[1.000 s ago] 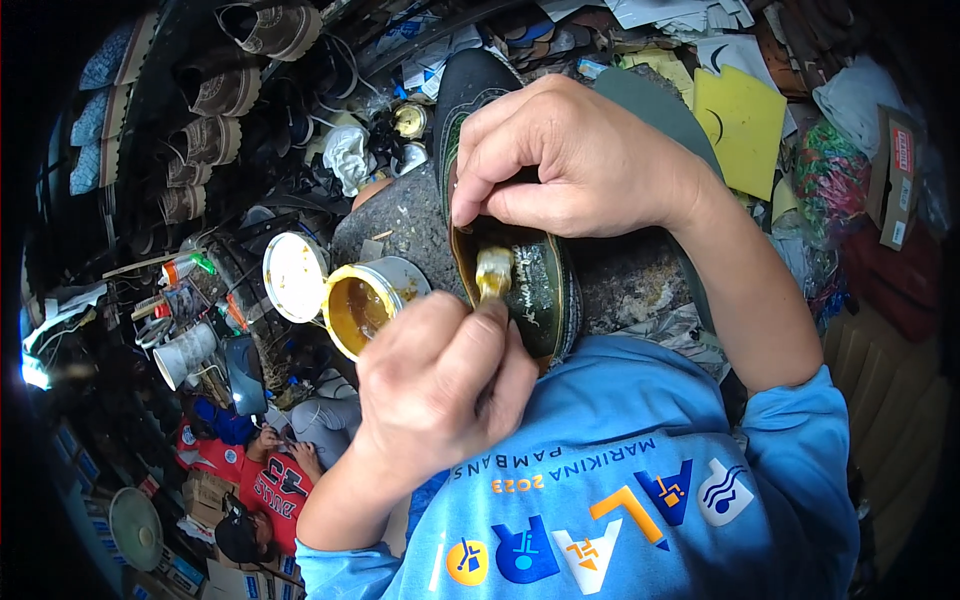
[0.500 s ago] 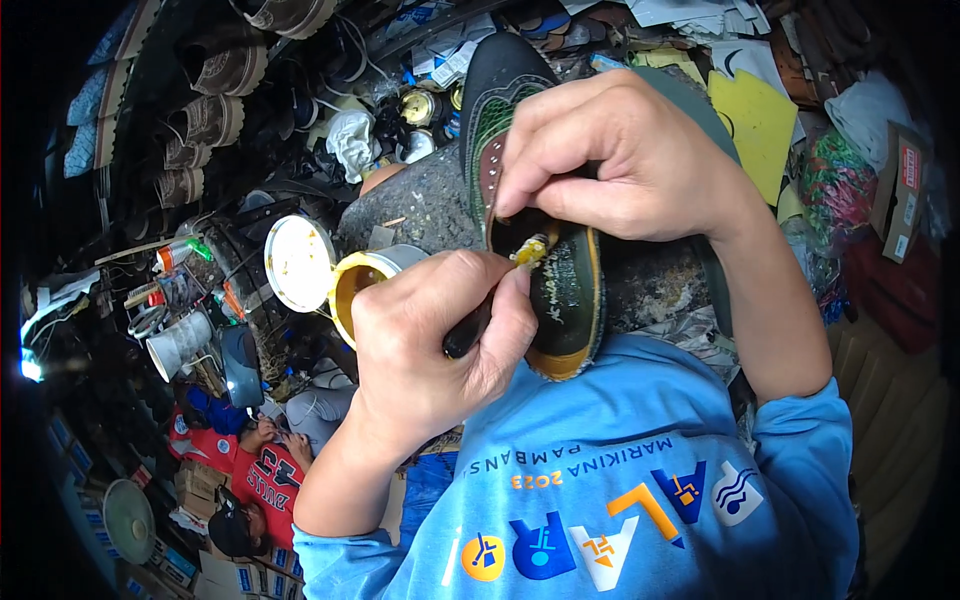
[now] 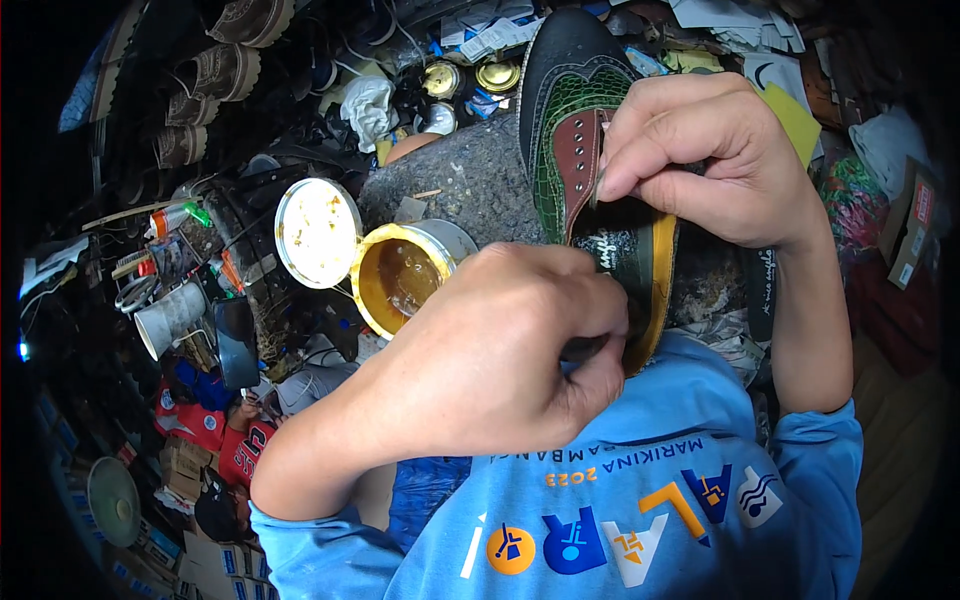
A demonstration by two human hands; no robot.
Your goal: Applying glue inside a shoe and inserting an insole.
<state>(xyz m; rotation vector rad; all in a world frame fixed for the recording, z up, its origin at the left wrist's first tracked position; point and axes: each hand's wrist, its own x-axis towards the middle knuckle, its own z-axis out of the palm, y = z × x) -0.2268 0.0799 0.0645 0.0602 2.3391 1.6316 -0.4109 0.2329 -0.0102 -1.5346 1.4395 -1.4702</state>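
A shoe [image 3: 553, 120] with a black toe, green scale-patterned panels and a maroon eyelet piece lies with its toe pointing away from me. My right hand [image 3: 715, 155] is closed in a pinch on the edge of its opening, beside the eyelets. My left hand [image 3: 510, 340] is curled over the heel end, closed on a brush [image 3: 585, 348]; only a bit of its dark handle shows, and the bristles are hidden. Dark insole and a yellow lining strip [image 3: 660, 270] are visible inside the shoe. Left of it stands an uncovered tub [image 3: 440, 240] of amber glue, its smeared lid [image 3: 318, 232] hinged back.
A rough dark block [image 3: 455, 185] lies beneath the shoe and tub. Beyond are round tins [image 3: 497, 77] and crumpled white material [image 3: 368, 110]. A white mug [image 3: 172, 320] is at left, above a person in red [image 3: 240, 445]. Several brown shoes [image 3: 215, 75] line the upper left.
The view has shifted, and the shoe now appears farther right. My left hand has moved toward the shoe's heel, hiding the yellow-coated bristles seen earlier. My right hand still pinches the opening's edge.
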